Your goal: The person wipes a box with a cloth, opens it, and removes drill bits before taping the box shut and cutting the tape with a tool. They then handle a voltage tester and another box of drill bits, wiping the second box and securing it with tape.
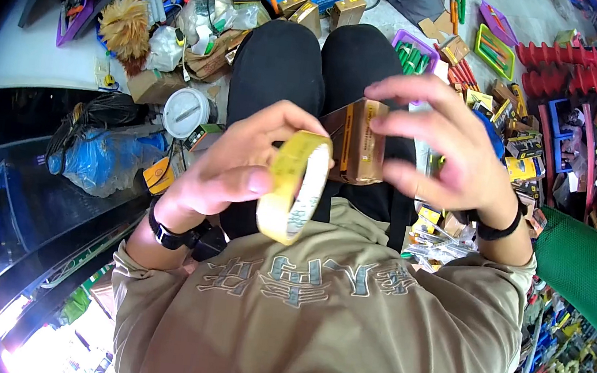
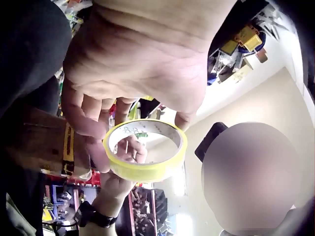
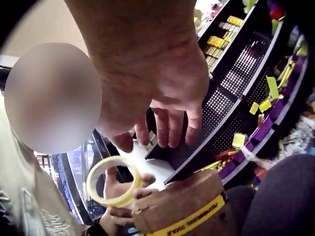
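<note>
My left hand [image 1: 243,154] holds a roll of clear yellowish tape [image 1: 277,191] between thumb and fingers, tilted on edge above the lap. In the left wrist view the tape roll [image 2: 142,172] shows its white printed core. A brown cardboard box [image 1: 371,147] with a yellow-and-black printed strip stands at the thighs, just beyond the tape. In the right wrist view, the box [image 3: 189,206] overlaps the left hand's fingers [image 3: 118,211]. My right hand [image 1: 451,141] is raised by the box, fingers apart and bent slightly, with nothing in them.
Tools, boxes and bags crowd the floor around the legs. A white round tub [image 1: 188,111] and a blue plastic-wrapped bundle [image 1: 99,160] sit at left. At right are red racks [image 1: 577,71], a green mesh [image 1: 584,267] and a green tray [image 1: 494,50].
</note>
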A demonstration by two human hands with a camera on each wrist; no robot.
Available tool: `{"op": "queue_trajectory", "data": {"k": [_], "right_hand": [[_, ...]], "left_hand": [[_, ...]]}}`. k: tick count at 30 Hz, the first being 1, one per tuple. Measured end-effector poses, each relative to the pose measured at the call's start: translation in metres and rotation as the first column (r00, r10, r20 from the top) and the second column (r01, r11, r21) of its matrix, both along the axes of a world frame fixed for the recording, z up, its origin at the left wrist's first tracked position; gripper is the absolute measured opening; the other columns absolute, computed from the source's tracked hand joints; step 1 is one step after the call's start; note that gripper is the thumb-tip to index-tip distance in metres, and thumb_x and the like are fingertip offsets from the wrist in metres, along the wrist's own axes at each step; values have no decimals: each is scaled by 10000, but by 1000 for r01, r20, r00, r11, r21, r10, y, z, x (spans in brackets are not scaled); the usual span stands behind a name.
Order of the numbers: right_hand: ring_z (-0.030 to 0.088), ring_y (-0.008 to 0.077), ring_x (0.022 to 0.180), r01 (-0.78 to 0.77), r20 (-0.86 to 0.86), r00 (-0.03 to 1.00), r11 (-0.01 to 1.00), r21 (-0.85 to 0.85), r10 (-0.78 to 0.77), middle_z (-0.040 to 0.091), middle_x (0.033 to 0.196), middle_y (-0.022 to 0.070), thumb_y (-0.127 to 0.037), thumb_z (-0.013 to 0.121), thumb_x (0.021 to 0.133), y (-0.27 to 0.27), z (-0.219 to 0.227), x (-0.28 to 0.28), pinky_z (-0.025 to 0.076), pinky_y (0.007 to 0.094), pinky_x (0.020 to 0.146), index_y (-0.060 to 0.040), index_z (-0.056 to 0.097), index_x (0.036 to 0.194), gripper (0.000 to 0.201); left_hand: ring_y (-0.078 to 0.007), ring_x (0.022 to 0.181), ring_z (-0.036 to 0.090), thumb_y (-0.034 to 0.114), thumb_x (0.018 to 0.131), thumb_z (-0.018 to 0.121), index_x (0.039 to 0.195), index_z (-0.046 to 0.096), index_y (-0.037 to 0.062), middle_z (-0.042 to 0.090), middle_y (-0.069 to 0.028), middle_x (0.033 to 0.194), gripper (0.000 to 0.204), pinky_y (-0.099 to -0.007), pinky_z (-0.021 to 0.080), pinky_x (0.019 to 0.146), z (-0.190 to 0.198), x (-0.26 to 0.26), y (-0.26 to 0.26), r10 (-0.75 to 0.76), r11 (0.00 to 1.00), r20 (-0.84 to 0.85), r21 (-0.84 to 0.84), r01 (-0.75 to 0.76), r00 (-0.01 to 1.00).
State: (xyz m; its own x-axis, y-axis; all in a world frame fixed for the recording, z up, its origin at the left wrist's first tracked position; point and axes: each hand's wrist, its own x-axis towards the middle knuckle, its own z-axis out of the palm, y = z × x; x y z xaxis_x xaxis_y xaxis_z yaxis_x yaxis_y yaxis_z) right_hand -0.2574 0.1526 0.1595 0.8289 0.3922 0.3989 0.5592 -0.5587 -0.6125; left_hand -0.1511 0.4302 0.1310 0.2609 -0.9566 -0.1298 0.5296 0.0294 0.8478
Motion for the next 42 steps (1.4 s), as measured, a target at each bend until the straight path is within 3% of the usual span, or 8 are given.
{"op": "queue_trajectory", "data": {"k": [4,10,12,16,17,26,32,42], "right_hand": [[612,371,1181,-75,240,966,991,-112,100,577,1337,188,-389,880,745,5,-4,-13,503,486,947,-92,726,1087,479],[616,400,1205,136,229,968,979,-153,-99,608,1347,192,-259,876,695,3,1,-21,523,492,980,-72,717,1049,431],[632,395,1180,117,71,991,992,-53,-113,591,1362,231,-141,827,804,-1,-1,-28,532,466,965,-63,722,1107,330],[684,298,1008,179,290,939,982,53,-187,661,1170,152,-89,889,712,-6,-16,-26,566,360,811,-30,740,998,328],[682,280,943,277,300,912,959,52,-279,668,1082,138,-54,890,699,-5,-13,-29,557,343,775,-34,742,964,304],[678,327,903,357,408,837,929,96,-364,671,1043,184,-98,941,675,-21,-24,-26,543,369,728,-31,687,1026,439],[708,292,924,342,413,853,939,17,-318,598,1084,164,29,810,795,-18,-24,-28,584,373,767,53,645,1052,307],[673,303,865,385,448,804,916,110,-392,667,1029,182,-63,918,671,-14,-24,-27,533,357,696,-11,709,988,383]], "left_hand": [[-149,1052,587,480,973,663,1338,468,-42,556,-121,1186,666,-311,491,900,-2,-2,-31,-65,994,168,-80,79,984],[-43,753,556,520,979,670,1258,567,-6,634,-20,996,605,-203,415,595,20,-6,-64,-85,996,296,55,72,951],[-40,741,552,528,983,662,1238,587,-2,638,-13,972,594,-203,418,593,23,-11,-71,-65,998,288,28,59,955],[-35,720,543,523,993,654,1184,635,5,645,10,912,552,-203,421,592,22,-10,-75,-45,999,241,3,46,969],[-110,998,662,588,999,579,1340,530,-57,692,-107,1130,731,-217,509,741,25,1,-70,-154,988,293,65,141,944],[-113,899,665,142,994,698,1227,638,-4,713,-65,1019,281,-247,515,717,7,-15,-68,143,989,-15,41,-143,990],[-96,790,597,145,996,694,1172,645,0,685,-40,958,233,-242,491,706,8,-17,-69,146,986,-50,81,-142,988],[-85,760,578,188,1000,695,1154,648,-5,672,-36,928,251,-229,476,684,8,-16,-73,141,986,103,78,-149,985]]}}
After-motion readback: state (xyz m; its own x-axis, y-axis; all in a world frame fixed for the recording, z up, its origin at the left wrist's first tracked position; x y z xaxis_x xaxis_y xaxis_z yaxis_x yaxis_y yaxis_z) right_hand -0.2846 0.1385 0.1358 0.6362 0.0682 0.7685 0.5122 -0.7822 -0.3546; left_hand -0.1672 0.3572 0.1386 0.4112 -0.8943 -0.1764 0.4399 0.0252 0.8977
